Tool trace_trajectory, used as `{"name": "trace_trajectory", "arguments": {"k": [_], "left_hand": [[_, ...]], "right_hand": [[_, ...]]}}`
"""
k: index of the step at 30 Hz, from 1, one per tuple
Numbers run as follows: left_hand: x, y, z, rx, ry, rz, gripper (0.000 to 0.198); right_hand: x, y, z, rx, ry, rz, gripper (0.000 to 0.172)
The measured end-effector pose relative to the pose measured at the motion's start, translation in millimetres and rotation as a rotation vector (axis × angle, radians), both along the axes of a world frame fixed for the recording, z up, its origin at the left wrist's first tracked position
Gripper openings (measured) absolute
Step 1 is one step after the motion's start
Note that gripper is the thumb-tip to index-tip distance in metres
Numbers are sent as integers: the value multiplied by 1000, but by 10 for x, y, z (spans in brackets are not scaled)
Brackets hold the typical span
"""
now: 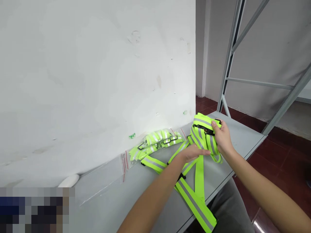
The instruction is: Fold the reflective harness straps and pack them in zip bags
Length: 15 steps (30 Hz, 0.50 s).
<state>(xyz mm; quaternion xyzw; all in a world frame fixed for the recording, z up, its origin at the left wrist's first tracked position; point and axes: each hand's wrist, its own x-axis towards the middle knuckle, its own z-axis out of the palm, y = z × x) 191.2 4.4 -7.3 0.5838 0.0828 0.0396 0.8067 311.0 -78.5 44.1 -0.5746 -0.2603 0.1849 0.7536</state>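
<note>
**A:** Where's this?

**B:** Grey counter [107, 197] against a scuffed white wall [97, 74], dark red tile floor [274, 152] off its far end.

**A:** Main item?

**B:** Hi-vis vest [199, 178], lime green w/ grey reflective stripes, on the counter nr the far end. Lower straps lie spread out toward the counter's outer edge, one end hanging over it. Top part's bunched up.

**A:** Hands?

**B:** R hand [222, 137] is closed on the bunched part, thumb side by a black buckle [206, 130]. L hand [193, 153] is palm down, fingers [202, 152] stretched out across the straps, open, no visible grip, just beside the R hand.

**A:** What's next to it?

**B:** Clear zip bags [155, 144] of folded green reflective strips w/ black buckles, on the counter, against the wall, touching the vest's edge. Red seal lines on the bags.

**A:** Further out?

**B:** Small white oval object [69, 180] at the wall's foot, well along the counter from the vest, can't tell what. Grey metal shelf frame [233, 58] past the far end. Grey trousers [230, 207] below the counter's outer edge.
</note>
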Motion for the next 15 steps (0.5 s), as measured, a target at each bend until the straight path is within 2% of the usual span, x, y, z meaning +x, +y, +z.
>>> {"name": "trace_trajectory", "arguments": {"k": [3, 7, 12, 15], "left_hand": [[68, -132, -41, -39, 80, -32, 58], [12, -160, 42, -160, 94, -41, 64], [-357, -134, 229, -258, 80, -95, 62], [-680, -55, 360, -200, 151, -100, 56]], "right_hand": [[226, 179, -97, -43, -13, -45, 37], [490, 355, -252, -57, 32, -47, 33], [785, 418, -397, -59, 62, -71, 30], [873, 398, -509, -64, 31, -77, 31]]}}
